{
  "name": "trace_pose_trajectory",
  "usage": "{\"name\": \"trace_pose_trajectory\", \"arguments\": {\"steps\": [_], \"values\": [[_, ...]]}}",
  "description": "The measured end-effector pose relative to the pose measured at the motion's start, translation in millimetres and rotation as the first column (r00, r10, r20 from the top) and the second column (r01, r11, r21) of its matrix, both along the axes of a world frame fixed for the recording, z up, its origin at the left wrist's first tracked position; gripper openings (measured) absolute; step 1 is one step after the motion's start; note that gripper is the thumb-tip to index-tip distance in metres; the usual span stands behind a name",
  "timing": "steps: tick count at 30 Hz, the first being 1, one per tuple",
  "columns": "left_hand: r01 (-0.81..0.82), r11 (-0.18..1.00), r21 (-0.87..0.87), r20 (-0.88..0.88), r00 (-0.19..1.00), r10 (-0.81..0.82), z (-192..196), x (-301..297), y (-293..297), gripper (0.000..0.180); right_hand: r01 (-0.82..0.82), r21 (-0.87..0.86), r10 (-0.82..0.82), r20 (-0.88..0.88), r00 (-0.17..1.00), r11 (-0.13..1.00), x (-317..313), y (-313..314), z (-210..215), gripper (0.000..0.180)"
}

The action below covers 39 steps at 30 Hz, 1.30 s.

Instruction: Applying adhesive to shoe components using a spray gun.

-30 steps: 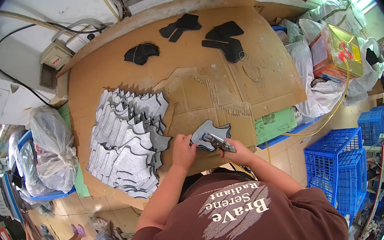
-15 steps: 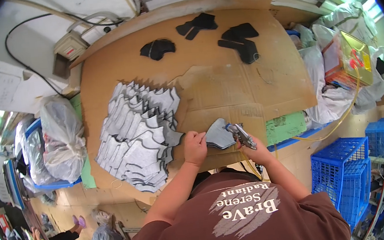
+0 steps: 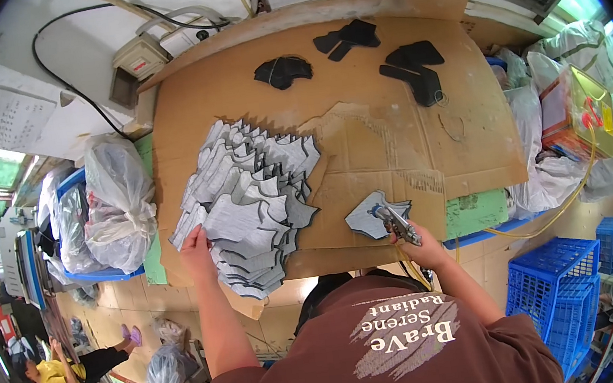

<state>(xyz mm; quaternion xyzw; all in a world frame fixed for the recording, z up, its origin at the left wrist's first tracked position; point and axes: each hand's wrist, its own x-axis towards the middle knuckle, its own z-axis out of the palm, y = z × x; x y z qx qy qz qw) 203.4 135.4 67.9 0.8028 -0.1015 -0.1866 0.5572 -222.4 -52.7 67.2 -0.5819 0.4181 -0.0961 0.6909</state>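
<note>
My left hand point(image 3: 196, 249) is at the lower left of a spread stack of grey, dark-edged fabric pieces point(image 3: 247, 206), fingers closed on the edge of one piece. My right hand point(image 3: 427, 247) grips a metal spray gun point(image 3: 403, 227) with a hose below it. The gun's front end is over a separate grey fabric piece point(image 3: 365, 216) that lies flat near the front edge of the cardboard; the gun hides part of that piece.
Brown cardboard point(image 3: 234, 101) covers the table. Several black cut pieces point(image 3: 283, 72) lie toward the back. Plastic bags point(image 3: 119, 207) flank the table on the left. At right, a yellow hose point(image 3: 554, 216) leads to a box point(image 3: 580, 116); blue crates point(image 3: 553, 268) stand below.
My left hand has moved left, from beside the single grey piece to the stack's left edge. The spray gun has moved over the single piece, which now lies flat and turned.
</note>
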Motion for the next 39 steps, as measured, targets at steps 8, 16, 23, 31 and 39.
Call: {"name": "trace_pose_trajectory", "arguments": {"steps": [8,16,23,31,39], "values": [[0.089,0.953,0.290,0.756,0.590,-0.285,-6,-57,-48,0.018,-0.062,-0.097,0.063,0.008,0.998,0.993,-3,3,-15,0.031],[0.758,0.608,0.234,0.345,0.520,-0.781,-48,-197,-110,0.035,-0.051,-0.110,0.052,0.012,0.999,0.993,10,10,-1,0.017],[0.783,0.576,0.236,0.198,0.541,-0.817,-58,-209,-120,0.031,-0.111,-0.058,0.109,-0.034,0.993,0.992,9,13,-7,0.016],[0.779,0.593,0.202,0.215,0.556,-0.803,-61,-209,-120,0.028,-0.059,-0.038,0.058,-0.029,0.998,0.997,9,11,-4,0.012],[0.761,0.619,0.194,0.301,0.554,-0.776,-65,-208,-121,0.024,0.088,-0.035,-0.090,-0.064,0.994,0.996,-1,1,3,0.011]]}}
